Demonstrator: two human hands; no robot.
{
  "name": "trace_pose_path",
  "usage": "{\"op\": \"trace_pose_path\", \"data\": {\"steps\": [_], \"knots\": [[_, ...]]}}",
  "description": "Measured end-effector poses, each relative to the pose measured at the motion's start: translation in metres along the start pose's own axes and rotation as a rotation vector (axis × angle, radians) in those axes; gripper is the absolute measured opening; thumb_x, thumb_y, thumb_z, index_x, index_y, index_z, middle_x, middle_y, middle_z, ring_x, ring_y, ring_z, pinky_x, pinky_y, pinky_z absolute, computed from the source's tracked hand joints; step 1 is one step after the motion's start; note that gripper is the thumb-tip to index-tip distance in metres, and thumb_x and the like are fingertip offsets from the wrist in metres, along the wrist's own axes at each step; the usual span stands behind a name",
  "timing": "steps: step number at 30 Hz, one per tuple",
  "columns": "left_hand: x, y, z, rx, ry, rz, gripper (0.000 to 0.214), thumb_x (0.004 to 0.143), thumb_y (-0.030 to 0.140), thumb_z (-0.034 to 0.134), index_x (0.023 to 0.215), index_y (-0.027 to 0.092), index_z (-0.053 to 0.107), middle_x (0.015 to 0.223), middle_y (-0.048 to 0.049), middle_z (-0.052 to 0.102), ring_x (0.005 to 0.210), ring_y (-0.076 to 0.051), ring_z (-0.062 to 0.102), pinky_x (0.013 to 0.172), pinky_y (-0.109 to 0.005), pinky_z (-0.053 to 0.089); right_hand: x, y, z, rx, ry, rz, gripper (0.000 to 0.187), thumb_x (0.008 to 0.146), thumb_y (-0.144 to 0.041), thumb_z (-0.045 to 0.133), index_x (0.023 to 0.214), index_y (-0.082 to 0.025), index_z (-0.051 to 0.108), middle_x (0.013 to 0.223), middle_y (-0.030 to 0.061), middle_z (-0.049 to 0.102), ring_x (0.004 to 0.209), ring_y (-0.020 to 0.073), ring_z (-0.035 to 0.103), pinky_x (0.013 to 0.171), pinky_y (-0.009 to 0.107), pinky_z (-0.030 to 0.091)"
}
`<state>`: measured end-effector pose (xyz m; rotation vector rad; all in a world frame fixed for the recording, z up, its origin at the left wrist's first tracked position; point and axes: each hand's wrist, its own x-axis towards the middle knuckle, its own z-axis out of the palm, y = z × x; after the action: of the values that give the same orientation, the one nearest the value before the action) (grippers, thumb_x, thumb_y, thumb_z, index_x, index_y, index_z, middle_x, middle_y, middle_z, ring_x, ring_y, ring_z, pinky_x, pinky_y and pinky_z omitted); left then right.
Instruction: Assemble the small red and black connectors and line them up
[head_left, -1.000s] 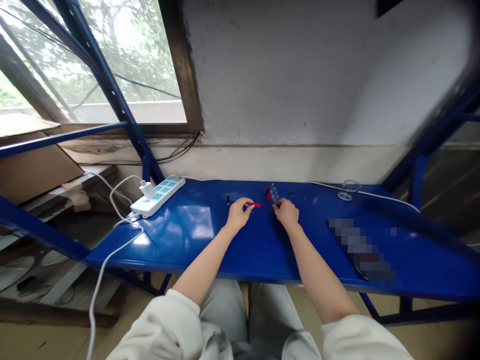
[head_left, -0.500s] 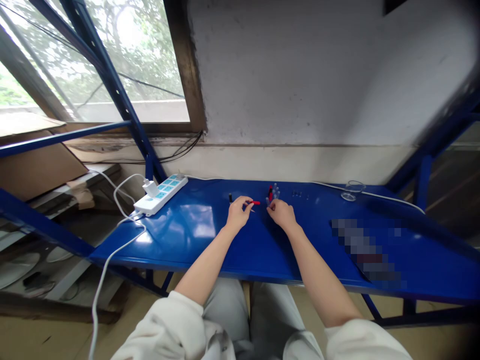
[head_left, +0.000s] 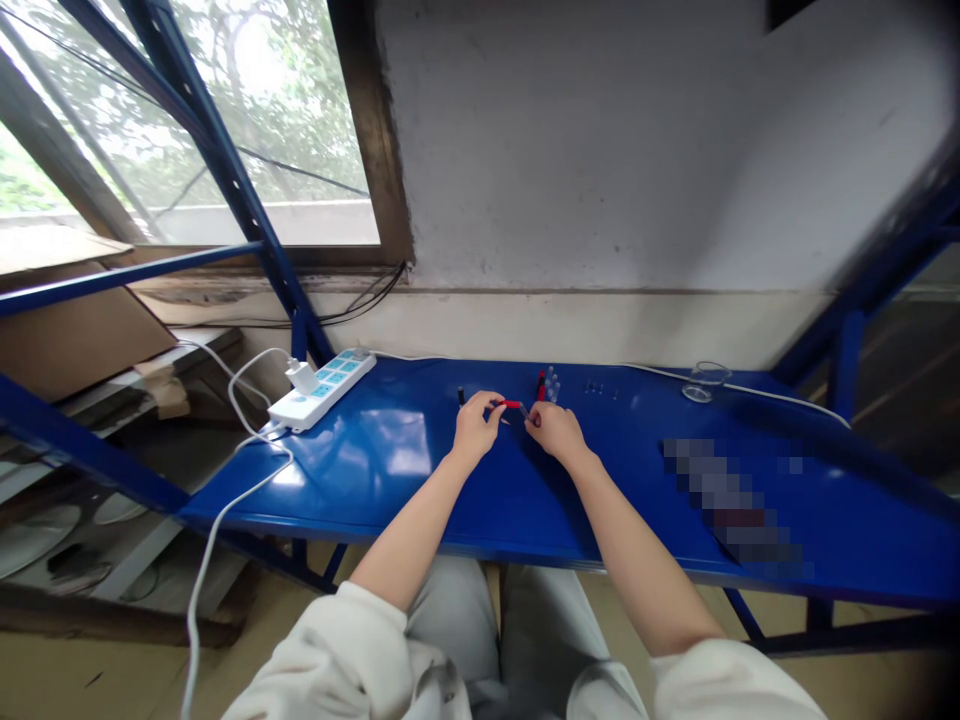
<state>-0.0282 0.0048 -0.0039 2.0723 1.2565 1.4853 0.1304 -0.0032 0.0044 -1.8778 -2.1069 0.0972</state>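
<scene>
My left hand (head_left: 474, 424) is closed on a slim red pen-like piece (head_left: 512, 404), its red end pointing right. Between the thumb and fingers of my right hand (head_left: 553, 428) is a small clear tube (head_left: 526, 411). The tube's tip meets or nearly meets the red end; I cannot tell whether one sits inside the other. Just beyond my right hand stand a red and black piece (head_left: 541, 385) and several clear tubes (head_left: 553, 382). A small black upright piece (head_left: 460, 396) is by my left hand.
A white power strip (head_left: 322, 390) with a plug lies at the table's left end. Tiny clear parts (head_left: 594, 387) lie right of the tubes. Farther right are a clear round item (head_left: 697, 393), a white cable (head_left: 780, 395) and a pixelated dark object (head_left: 731, 505) on the blue table (head_left: 360, 500).
My right hand has moved slightly left, bringing the clear tube up to the red end. The tube has tilted from near upright. My left hand has stayed almost still.
</scene>
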Motion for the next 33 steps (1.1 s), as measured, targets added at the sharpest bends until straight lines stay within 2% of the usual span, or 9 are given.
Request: {"op": "trace_pose_path", "data": {"steps": [9,15,18,33], "knots": [[-0.001,0.002,-0.001,-0.047,-0.030,0.009,0.013,0.078,0.018,0.049,0.087,0.017,0.058,0.087,-0.0032,0.061,0.070,-0.010,0.057,0.067,-0.024,0.047,-0.006,-0.011,-0.004,-0.153,0.066,-0.097,0.008,0.077,-0.019,0.045,0.079,-0.016,0.053,0.084,0.0062,0.060,0.074,0.0159,0.055,0.065,0.027,0.026],[-0.004,0.001,0.002,-0.005,-0.126,0.019,0.011,0.077,0.020,0.053,0.085,0.018,0.060,0.085,-0.0016,0.061,0.068,-0.009,0.056,0.070,-0.026,0.046,-0.005,-0.012,-0.002,-0.137,0.139,-0.126,0.010,0.078,-0.021,0.044,0.079,-0.017,0.053,0.083,0.0049,0.059,0.072,0.0148,0.054,0.064,0.027,0.024],[-0.004,0.000,0.004,0.001,-0.137,0.018,0.012,0.076,0.021,0.053,0.085,0.018,0.060,0.084,-0.0014,0.061,0.067,-0.009,0.055,0.069,-0.025,0.045,-0.004,-0.012,-0.001,-0.125,0.156,-0.153,0.009,0.078,-0.022,0.045,0.079,-0.017,0.053,0.083,0.0041,0.059,0.071,0.0142,0.053,0.064,0.027,0.024],[-0.004,-0.001,0.006,-0.032,-0.175,-0.004,0.012,0.073,0.019,0.055,0.084,0.019,0.061,0.082,-0.0007,0.062,0.063,-0.008,0.053,0.064,-0.023,0.044,-0.004,-0.012,0.004,-0.066,0.121,-0.136,0.011,0.078,-0.027,0.047,0.081,-0.018,0.054,0.083,0.0028,0.059,0.071,0.0132,0.053,0.062,0.026,0.027]]}}
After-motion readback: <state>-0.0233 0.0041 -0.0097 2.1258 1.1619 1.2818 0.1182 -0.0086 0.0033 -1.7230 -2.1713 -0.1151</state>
